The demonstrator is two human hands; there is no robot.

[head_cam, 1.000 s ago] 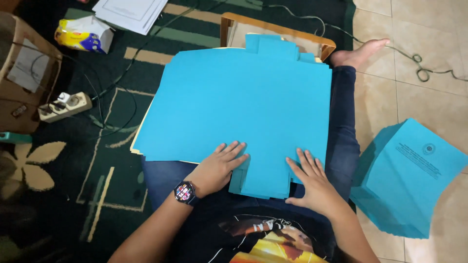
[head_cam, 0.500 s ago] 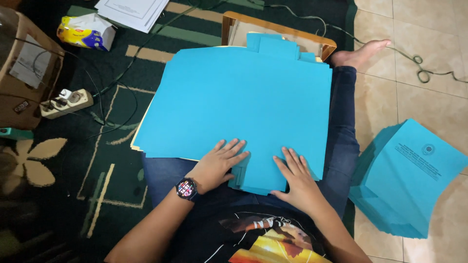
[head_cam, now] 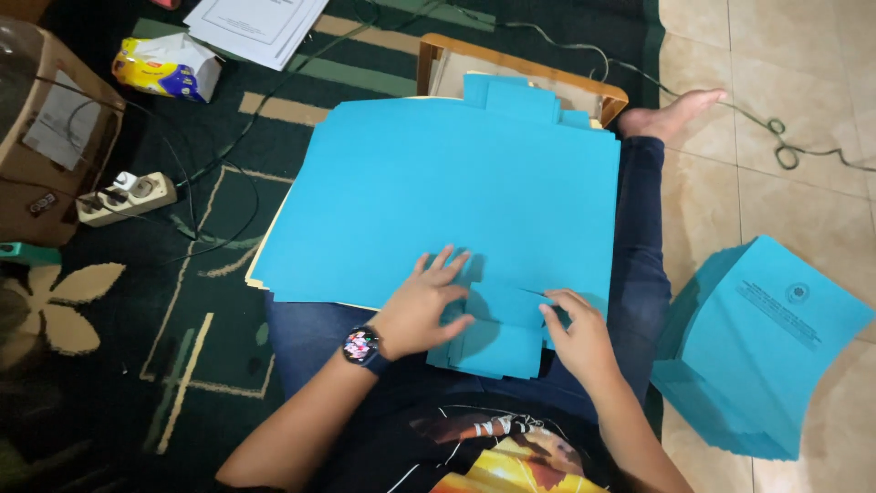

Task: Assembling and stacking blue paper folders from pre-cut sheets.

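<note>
A big blue paper sheet [head_cam: 456,192] lies unfolded across my lap, on top of cream sheets and a wooden board. Its near tab [head_cam: 497,333] sticks out toward me. My left hand [head_cam: 422,306], with a dark wristwatch [head_cam: 361,348] on the wrist, lies flat on the sheet at the tab's left edge, fingers spread. My right hand [head_cam: 577,333] pinches the tab's right edge between thumb and fingers.
A stack of printed blue folders [head_cam: 766,347] lies on the tiled floor at right. A power strip [head_cam: 126,197], a cardboard box [head_cam: 50,137], a yellow tissue pack [head_cam: 166,67], white papers [head_cam: 255,20] and cables sit on the dark carpet. My bare foot [head_cam: 671,114] rests at far right.
My right hand has moved left from lying flat on the sheet and now grips the tab's right edge. The left hand has stayed beside the tab.
</note>
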